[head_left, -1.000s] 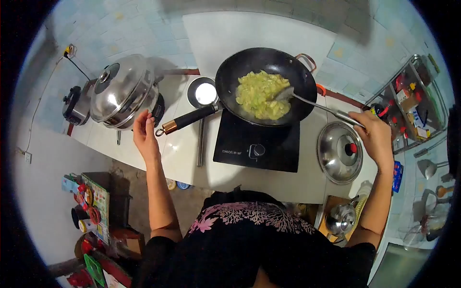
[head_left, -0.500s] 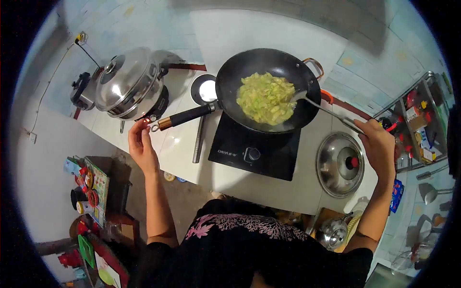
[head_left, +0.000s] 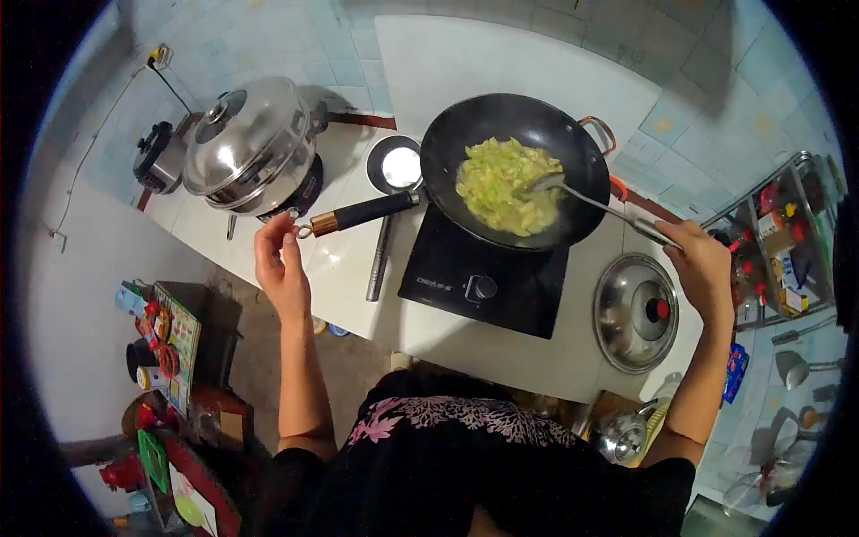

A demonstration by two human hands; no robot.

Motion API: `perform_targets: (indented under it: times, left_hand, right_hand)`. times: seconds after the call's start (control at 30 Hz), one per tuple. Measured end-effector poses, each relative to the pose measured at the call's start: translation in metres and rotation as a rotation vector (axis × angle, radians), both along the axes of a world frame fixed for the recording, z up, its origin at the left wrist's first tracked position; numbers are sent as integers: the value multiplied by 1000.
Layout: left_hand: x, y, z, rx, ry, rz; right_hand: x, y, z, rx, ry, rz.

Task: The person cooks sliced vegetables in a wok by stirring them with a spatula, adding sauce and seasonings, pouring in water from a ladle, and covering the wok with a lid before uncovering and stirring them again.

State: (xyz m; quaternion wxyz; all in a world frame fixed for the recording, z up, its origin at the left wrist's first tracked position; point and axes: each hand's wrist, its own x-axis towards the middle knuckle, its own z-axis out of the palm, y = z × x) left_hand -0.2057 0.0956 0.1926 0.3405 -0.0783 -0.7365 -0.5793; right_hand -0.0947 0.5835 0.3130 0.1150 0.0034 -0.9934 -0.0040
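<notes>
My right hand (head_left: 702, 267) is closed round the handle of a metal spatula (head_left: 601, 206), whose blade rests in chopped pale-green vegetables (head_left: 507, 183). These sit in a black wok (head_left: 447, 134) on a black induction cooktop (head_left: 528, 300). My left hand (head_left: 283, 268) is raised beside the tip of the wok's long handle (head_left: 367, 213), fingers loosely bent and thumb apart. It looks to hold nothing and does not grip the handle. Light steam or haze hangs over the food.
Left of the wok stand a lidded steel pot (head_left: 250, 152), a small pan (head_left: 394, 166) and a rice cooker (head_left: 163, 157). A steel lid (head_left: 635, 313) lies near my right arm. A rack of jars (head_left: 774, 242) is on the right wall. A kettle (head_left: 622, 437) stands lower right.
The spatula's blade has moved left, deeper into the vegetables, and the food has shifted. My left hand stays by the handle's end. The whole view has swung slightly.
</notes>
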Motion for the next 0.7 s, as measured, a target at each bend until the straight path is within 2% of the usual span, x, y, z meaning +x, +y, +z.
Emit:
perform_targets:
  times: [0.33,0.43,0.53,0.63,0.7]
  left_hand:
    - [-22,-29,-2,-16,-10,-112]
    - [-27,-42,-7,-2,-19,-176]
    - [-31,-57,-8,-42,7,-202]
    - [-37,-81,-12,-46,23,-213]
    - [-43,-98,-15,-21,8,-245]
  right_hand:
    - [-14,-69,-5,-2,46,-120]
    - [-42,-86,-44,-44,224,-66]
    - [-50,-106,-58,-29,86,-167]
    - [-28,-114,-61,-56,159,-246]
    - [-2,-117,-63,-333,266,-332]
